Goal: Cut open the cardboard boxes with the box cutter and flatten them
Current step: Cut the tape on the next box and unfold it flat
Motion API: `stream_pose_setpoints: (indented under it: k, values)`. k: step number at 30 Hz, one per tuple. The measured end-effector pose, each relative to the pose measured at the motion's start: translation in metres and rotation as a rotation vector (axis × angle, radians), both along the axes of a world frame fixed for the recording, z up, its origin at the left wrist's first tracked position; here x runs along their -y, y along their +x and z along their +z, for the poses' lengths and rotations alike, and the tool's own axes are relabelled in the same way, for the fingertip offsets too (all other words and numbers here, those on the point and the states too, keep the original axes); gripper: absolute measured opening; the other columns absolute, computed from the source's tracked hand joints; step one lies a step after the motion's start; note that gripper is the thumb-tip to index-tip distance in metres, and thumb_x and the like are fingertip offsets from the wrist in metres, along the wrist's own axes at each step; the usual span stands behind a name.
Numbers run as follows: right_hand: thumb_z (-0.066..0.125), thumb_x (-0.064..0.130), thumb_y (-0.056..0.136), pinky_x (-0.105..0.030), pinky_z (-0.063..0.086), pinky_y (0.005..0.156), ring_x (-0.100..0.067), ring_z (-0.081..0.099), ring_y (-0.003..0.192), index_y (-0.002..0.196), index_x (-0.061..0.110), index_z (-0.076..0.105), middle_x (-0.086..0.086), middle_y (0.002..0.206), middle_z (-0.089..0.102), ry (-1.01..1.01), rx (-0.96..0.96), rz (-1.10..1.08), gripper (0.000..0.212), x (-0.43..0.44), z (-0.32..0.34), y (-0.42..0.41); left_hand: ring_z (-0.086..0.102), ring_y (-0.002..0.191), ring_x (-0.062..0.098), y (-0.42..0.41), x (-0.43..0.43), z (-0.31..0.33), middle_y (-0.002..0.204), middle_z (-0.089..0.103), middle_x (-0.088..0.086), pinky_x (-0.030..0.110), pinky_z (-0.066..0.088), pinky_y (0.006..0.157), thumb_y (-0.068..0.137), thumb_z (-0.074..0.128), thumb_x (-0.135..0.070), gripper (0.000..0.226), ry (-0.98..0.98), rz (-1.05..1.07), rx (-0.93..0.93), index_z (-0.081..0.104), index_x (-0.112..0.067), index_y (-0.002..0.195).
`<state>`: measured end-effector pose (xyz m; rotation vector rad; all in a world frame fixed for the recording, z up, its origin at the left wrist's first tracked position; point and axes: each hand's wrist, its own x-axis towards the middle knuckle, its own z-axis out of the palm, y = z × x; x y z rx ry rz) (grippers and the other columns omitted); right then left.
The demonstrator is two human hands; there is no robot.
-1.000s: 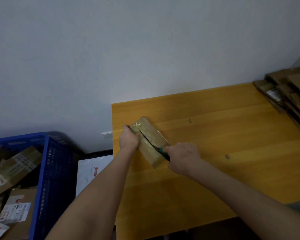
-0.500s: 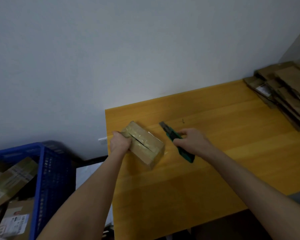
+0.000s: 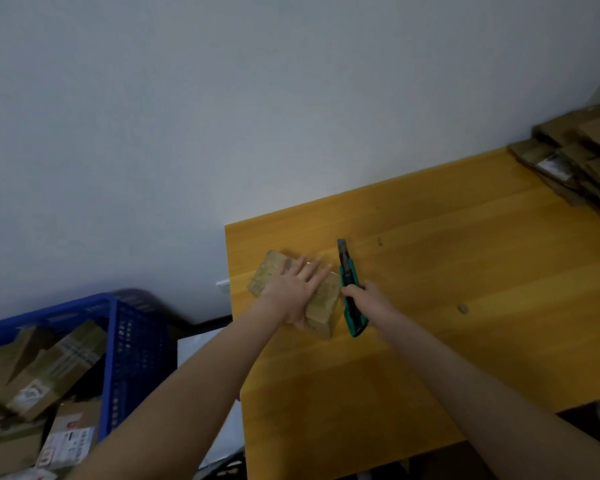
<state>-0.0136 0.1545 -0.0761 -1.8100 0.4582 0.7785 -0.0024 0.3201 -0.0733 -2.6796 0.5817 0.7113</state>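
The left hand (image 3: pixel 300 289) lies flat, fingers straight and spread, on top of the small brown cardboard box (image 3: pixel 323 308). It presses the box onto the yellow wooden table (image 3: pixel 465 289), probably to steady or squash it. Just right of that hand, the right hand (image 3: pixel 369 299) curls round the green-handled box cutter (image 3: pixel 347 271), blade extended, pointing away, low against the table and clear of the pressing fingers.

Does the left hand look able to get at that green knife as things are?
Probably yes: the box cutter lies just beside the box under the left hand, nothing between them, though the right hand grips it.
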Motion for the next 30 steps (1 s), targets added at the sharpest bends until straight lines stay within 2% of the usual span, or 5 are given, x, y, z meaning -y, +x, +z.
stream_pose_setpoints:
  k: [5,8,11,17,30]
  values:
    - [0.054,0.026,0.094,-0.034,0.046,0.074,-0.022,0.057,0.092,0.115,0.01,0.05,-0.009,0.107,0.058,-0.008,0.088,0.007,0.027,0.021,-0.006,0.002,0.009,0.147,0.03,0.013,0.004,-0.009,0.159,0.011,0.008,0.051,0.015,0.118,0.071,0.076,-0.056,0.122,-0.031,0.093,0.016,-0.004,-0.02,0.154]
    - [0.052,0.026,0.095,-0.033,0.045,0.064,-0.02,0.057,0.074,0.113,0.014,0.053,-0.007,0.09,0.061,-0.047,0.205,0.013,0.022,0.037,-0.013,-0.01,0.019,0.142,0.03,0.009,-0.004,-0.01,0.155,0.021,0.007,0.047,0.021,0.116,0.068,0.076,-0.06,0.118,-0.127,0.232,0.081,0.005,-0.02,0.153]
    - [0.054,0.023,0.093,-0.03,0.044,0.054,-0.015,0.058,0.06,0.125,0.023,0.051,-0.002,0.074,0.063,-0.075,0.273,0.071,0.032,0.052,-0.02,-0.025,0.021,0.142,0.032,0.01,-0.008,-0.011,0.154,0.02,0.008,0.047,0.022,0.115,0.066,0.075,-0.064,0.121,-0.122,0.286,0.064,0.005,-0.019,0.153]
    - [0.055,0.021,0.092,-0.03,0.048,0.053,-0.013,0.061,0.058,0.138,0.029,0.047,0.002,0.076,0.065,-0.118,0.325,0.163,0.048,0.046,-0.021,-0.03,0.024,0.141,0.03,0.018,-0.009,-0.008,0.154,0.021,0.009,0.041,0.031,0.111,0.071,0.078,-0.053,0.118,-0.12,0.264,0.002,0.003,-0.017,0.154]
    - [0.055,0.025,0.089,-0.037,0.057,0.06,-0.014,0.066,0.063,0.137,0.034,0.048,0.005,0.088,0.066,-0.207,0.378,0.255,0.05,0.047,-0.01,-0.023,0.02,0.142,0.029,0.015,-0.008,-0.008,0.154,0.019,0.009,0.04,0.027,0.114,0.072,0.08,-0.045,0.116,-0.18,0.316,-0.011,0.003,-0.017,0.154]
